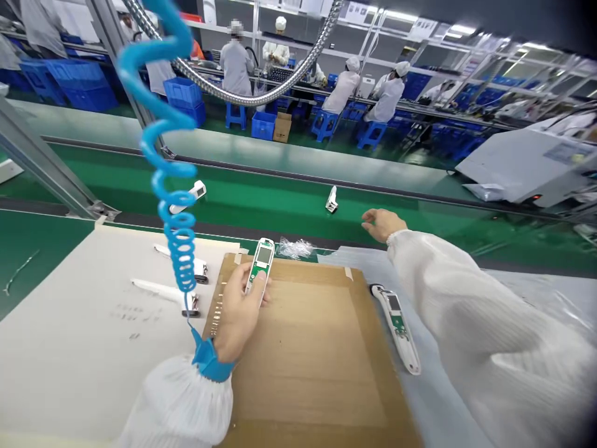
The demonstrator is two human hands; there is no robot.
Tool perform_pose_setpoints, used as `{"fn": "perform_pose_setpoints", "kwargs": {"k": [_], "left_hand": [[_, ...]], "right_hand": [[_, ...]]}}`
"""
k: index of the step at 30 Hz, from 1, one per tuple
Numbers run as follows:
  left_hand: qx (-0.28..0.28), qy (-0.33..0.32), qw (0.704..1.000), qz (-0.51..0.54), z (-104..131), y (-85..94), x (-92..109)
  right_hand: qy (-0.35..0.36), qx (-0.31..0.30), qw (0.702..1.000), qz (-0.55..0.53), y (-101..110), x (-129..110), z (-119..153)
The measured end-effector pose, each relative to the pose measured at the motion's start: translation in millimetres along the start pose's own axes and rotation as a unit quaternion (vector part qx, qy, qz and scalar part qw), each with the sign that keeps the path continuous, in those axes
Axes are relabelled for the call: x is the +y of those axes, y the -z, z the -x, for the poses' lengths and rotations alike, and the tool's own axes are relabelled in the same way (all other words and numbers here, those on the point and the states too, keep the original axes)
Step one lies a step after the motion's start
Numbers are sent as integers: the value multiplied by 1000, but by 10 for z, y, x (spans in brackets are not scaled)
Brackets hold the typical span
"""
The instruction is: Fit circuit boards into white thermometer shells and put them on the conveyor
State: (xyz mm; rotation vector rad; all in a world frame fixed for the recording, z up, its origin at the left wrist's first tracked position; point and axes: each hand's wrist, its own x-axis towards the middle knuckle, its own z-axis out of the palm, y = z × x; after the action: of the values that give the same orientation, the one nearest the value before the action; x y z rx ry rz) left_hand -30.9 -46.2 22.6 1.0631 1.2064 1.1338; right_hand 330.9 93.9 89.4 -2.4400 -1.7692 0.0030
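Observation:
My left hand [240, 308] is wrapped around a white handheld device [262, 264], its small screen and green circuit board exposed. The thumb lies across the board, above the cardboard sheet [321, 336]. A blue wrist strap [212, 361] circles that wrist, joined to a coiled blue cord [175, 168]. My right hand [383, 225] reaches over the green conveyor belt [280, 199] with fingers apart and nothing seen in them. To its left on the belt lies a small white device [331, 200]. Below my right arm, another opened white device [398, 330] rests beside the cardboard.
Two white device parts [168, 294] lie on the pale sheet at left. Crumpled clear plastic [295, 248] sits by the belt's near edge. Farther left, another white device [189, 196] is on the belt. A metal post [46, 162] stands at left; people in white work beyond.

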Motion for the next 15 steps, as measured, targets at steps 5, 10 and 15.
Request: {"fn": "perform_pose_setpoints", "kwargs": {"k": [5,10,15], "left_hand": [[0,17,1000,-11,-38,-10,-59],[-1,36,999,-35,-12,4,48],[44,30,998,-14,15,-10,86]], "right_hand": [[-18,9,1000,-11,-294,-372,-499],[-38,3,999,-24,-474,-966,-667],[79,-20,993,-81,62,-1002,-208]]}}
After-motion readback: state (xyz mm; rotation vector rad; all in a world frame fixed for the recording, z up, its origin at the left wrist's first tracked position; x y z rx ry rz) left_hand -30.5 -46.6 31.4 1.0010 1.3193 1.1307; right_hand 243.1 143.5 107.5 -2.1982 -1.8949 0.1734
